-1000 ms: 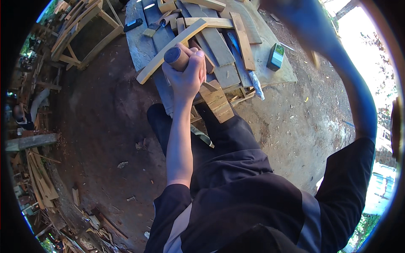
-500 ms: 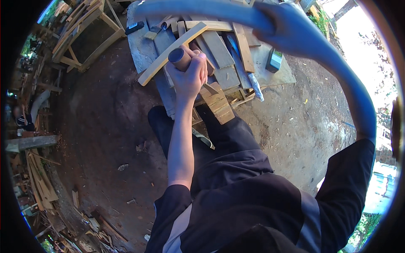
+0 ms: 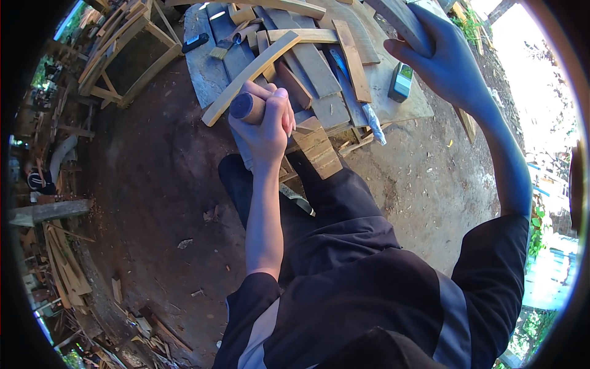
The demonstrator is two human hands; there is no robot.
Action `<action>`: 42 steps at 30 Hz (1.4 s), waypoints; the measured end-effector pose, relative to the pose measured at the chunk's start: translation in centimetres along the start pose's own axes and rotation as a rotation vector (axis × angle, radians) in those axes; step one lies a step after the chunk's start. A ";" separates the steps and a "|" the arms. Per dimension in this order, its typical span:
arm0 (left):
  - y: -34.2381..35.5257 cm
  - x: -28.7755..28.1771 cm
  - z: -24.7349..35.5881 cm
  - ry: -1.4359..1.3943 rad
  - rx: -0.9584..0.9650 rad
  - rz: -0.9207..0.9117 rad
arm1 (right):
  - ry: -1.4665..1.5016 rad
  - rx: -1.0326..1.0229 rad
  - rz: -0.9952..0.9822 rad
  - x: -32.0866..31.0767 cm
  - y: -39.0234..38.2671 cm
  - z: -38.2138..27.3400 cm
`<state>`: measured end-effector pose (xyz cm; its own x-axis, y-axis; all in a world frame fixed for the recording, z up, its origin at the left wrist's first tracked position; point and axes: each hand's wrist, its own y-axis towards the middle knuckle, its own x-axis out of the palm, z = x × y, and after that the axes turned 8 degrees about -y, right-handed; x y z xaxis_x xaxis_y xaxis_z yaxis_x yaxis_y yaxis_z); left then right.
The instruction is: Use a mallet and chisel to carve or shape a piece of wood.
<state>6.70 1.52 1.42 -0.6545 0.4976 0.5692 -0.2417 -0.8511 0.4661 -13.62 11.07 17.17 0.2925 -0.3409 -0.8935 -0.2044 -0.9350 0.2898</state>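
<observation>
My left hand is wrapped round a thick, round wooden handle, its blunt top end facing up. The lower part of that tool is hidden behind my fist. Just right of the fist, a short wooden block juts from the bench edge over my thigh. Raised at the upper right, my right hand grips a long squared wooden bar, which runs out of the top of the picture. A curved wooden piece lies on the bench just beyond my left hand.
The low bench carries several planks, a brush, a black object and a green-and-black box. A wooden frame stands at the far left. Scrap wood is piled along the left.
My right hand has swung right and back with the wooden bar, which no longer stretches across the bench. My left hand has shifted slightly left, tilting the handle.
</observation>
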 end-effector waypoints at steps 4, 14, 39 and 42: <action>-0.1 -0.3 -0.3 0.045 0.007 -0.018 | 0.176 0.243 -0.155 -0.3 0.1 -2.1; 0.2 -1.4 0.4 -0.007 -0.051 -0.040 | -0.016 -0.133 0.433 1.9 0.7 -3.0; 0.3 -2.5 -0.4 -0.175 -0.089 -0.055 | 0.381 -0.217 -0.082 -1.5 2.6 -4.2; 0.8 -4.5 -0.3 -0.269 -0.070 0.077 | -0.037 -0.418 0.149 -0.3 1.8 -4.0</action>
<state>9.23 -1.47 -0.91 -0.4617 0.4493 0.7648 -0.2531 -0.8931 0.3720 -10.29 9.12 19.30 0.2533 -0.4783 -0.8409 0.1561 -0.8376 0.5235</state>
